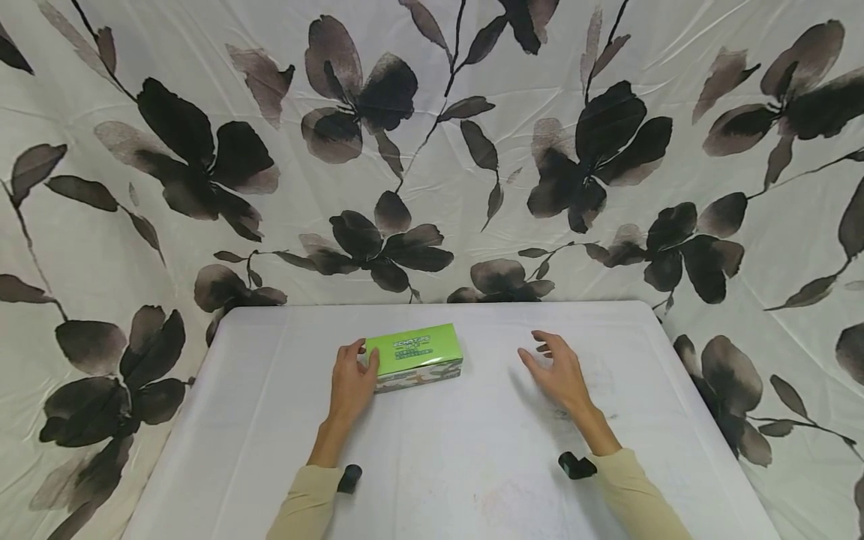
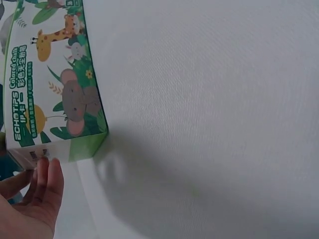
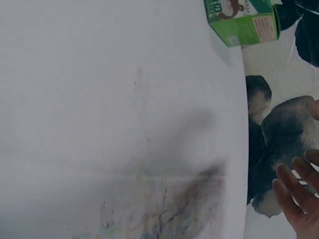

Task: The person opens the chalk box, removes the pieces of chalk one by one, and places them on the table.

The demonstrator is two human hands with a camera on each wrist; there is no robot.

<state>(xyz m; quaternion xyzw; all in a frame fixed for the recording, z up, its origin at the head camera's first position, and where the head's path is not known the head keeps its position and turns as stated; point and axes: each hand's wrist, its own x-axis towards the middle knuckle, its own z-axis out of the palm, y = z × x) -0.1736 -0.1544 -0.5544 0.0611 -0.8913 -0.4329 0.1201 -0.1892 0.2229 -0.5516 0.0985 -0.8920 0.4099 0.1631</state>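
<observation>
A chalk box [image 1: 418, 351] with a bright green top lies on the white table, its long side turned slightly. My left hand [image 1: 352, 386] grips its left end, with the thumb near the front top edge. In the left wrist view, fingertips of the left hand [image 2: 40, 199] touch the end of the chalk box [image 2: 62, 94], whose side shows an elephant, a giraffe and the words "Colored chalk". To the right of the box, my right hand [image 1: 562, 379] hovers apart from it with spread, relaxed fingers, holding nothing. The right wrist view shows the box's far end.
The table [image 1: 439, 465] has a white cover with faint coloured smudges [image 3: 169, 209] on the right side. Behind it hangs a white cloth with dark flowers [image 1: 378, 247]. Small black devices [image 1: 577, 465] sit at both wrists.
</observation>
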